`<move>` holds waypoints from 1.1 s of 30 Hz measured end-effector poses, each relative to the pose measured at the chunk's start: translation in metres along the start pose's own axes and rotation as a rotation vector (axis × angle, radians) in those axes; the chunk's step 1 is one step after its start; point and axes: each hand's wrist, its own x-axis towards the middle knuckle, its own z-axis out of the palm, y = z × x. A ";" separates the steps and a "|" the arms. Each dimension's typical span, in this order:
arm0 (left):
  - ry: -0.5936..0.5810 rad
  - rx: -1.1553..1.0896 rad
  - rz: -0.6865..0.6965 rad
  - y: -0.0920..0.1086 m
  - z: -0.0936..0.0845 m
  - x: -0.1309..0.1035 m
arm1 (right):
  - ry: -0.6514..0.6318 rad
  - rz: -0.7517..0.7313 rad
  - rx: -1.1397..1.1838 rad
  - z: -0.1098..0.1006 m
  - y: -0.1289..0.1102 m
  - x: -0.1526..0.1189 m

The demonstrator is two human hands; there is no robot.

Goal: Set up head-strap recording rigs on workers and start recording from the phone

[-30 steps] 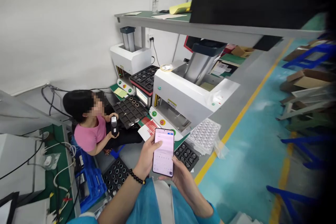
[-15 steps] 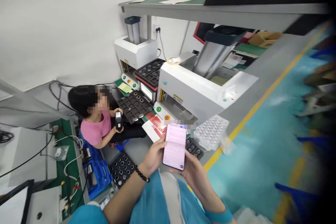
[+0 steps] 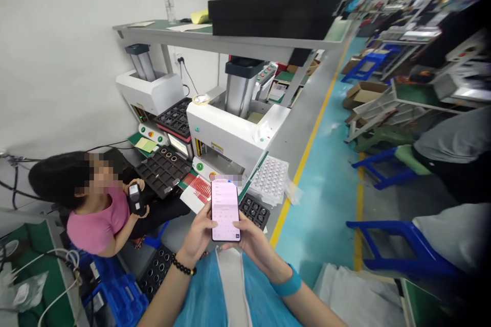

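Note:
A smartphone [image 3: 225, 209] with a pale pinkish lit screen is held upright in front of my body. My left hand [image 3: 198, 232] grips its left side, the thumb lying over the lower screen. On the other side my right hand [image 3: 249, 235] holds the phone's right edge, its thumb also over the lower screen. The fingers behind the phone are hidden. Just beyond the phone lies a red-and-white printed sheet [image 3: 196, 191]. Right of it are a black tray of round parts [image 3: 253, 210] and a stack of clear plastic trays [image 3: 269, 180].
A seated co-worker in pink [image 3: 103, 209] holds a dark device [image 3: 135, 199] on my left. Two white press machines [image 3: 233, 138] stand beneath a shelf [image 3: 184, 36]. Blue stools [image 3: 399, 245] and seated people are at right, past a yellow floor line [image 3: 307, 148]. A blue crate [image 3: 118, 291] sits lower left.
My view has swung right, bringing the aisle and stools into sight. The phone stays in both hands; my right thumb now lies over the screen, and the display shows a keypad-like layout.

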 end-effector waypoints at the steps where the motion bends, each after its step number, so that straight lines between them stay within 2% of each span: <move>1: -0.005 0.003 -0.006 -0.002 0.001 0.002 | 0.004 -0.005 -0.002 -0.001 -0.002 -0.001; 5: 0.008 0.043 -0.028 -0.008 0.006 0.010 | 0.011 -0.049 -0.023 -0.004 -0.009 -0.009; 11: 0.122 0.244 -0.011 -0.012 0.027 0.030 | 0.082 -0.104 -0.102 -0.008 -0.004 -0.023; 16: 0.120 0.322 -0.021 -0.014 0.038 0.040 | 0.154 -0.122 -0.095 -0.012 0.001 -0.027; 23: 0.044 0.216 -0.086 -0.024 0.036 0.038 | 0.175 -0.167 -0.042 -0.016 0.001 -0.037; 28: -0.104 0.110 -0.174 -0.028 0.030 0.033 | 0.178 -0.188 0.041 -0.019 0.000 -0.042; 33: -0.232 0.104 -0.239 -0.029 0.025 0.031 | 0.213 -0.199 0.070 -0.021 0.001 -0.048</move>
